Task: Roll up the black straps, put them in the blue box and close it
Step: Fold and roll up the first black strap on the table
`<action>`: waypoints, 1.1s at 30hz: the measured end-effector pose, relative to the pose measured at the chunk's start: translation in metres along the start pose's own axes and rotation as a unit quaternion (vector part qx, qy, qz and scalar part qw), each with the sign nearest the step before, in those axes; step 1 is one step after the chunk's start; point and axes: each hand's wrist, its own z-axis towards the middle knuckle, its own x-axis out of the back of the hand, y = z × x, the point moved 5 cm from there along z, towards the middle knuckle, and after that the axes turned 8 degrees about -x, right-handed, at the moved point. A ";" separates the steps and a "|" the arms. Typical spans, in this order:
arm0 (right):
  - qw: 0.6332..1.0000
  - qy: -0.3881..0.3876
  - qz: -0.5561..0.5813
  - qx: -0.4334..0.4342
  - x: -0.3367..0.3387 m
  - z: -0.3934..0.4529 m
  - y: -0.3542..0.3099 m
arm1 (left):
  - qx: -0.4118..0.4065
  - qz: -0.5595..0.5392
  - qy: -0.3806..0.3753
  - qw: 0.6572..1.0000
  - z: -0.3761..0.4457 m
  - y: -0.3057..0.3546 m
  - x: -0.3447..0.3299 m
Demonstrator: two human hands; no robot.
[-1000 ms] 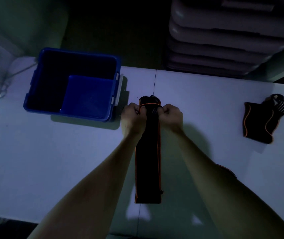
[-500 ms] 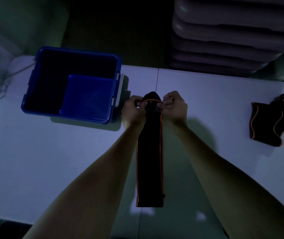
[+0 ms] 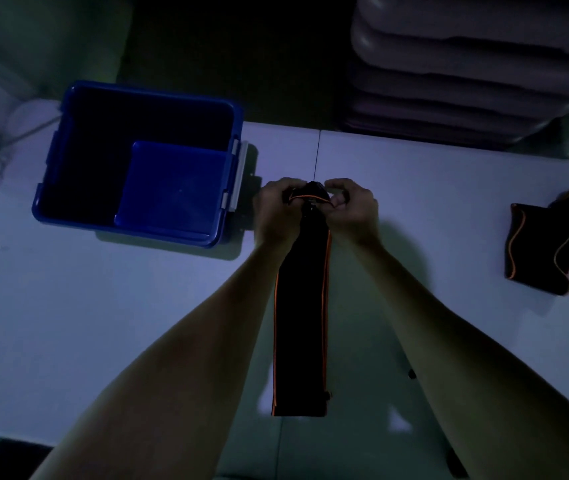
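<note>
A long black strap point(image 3: 300, 317) with orange edging lies lengthwise down the middle of the white table point(image 3: 103, 323). Its far end is bunched up between my left hand point(image 3: 274, 213) and my right hand point(image 3: 354, 209), both pinching it from either side. The blue box point(image 3: 137, 161) stands open at the back left, a blue lid-like panel point(image 3: 172, 188) leaning inside it. A second black strap point(image 3: 539, 254) with orange trim lies folded at the right, with a striped loop at its top.
Stacked grey plastic pieces point(image 3: 466, 64) rise behind the table at the back right. A cable point(image 3: 9, 147) runs off the table's left corner. The scene is dim.
My hands have gone from gripping the strap's flat end to bunching it up, and have shifted slightly away from me. The strap's far end now looks narrower and curled.
</note>
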 end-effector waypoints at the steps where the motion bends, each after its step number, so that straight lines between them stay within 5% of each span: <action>1: 1.000 0.002 -0.006 0.008 0.001 0.000 0.000 | 0.004 0.001 0.013 1.000 0.001 -0.001 0.000; 11: 0.998 0.056 0.027 0.013 0.007 -0.006 0.005 | 0.024 0.017 0.035 0.999 0.004 -0.001 -0.005; 16: 0.996 -0.003 0.086 -0.008 0.007 -0.010 0.004 | 0.062 -0.057 -0.049 0.995 0.000 -0.001 -0.007; 24: 0.997 -0.043 0.056 -0.005 0.007 -0.007 0.004 | 0.077 -0.033 -0.055 0.995 0.004 -0.002 -0.006; 33: 1.000 0.019 -0.014 0.009 0.004 -0.001 0.002 | 0.045 0.028 0.025 0.998 0.004 0.002 -0.004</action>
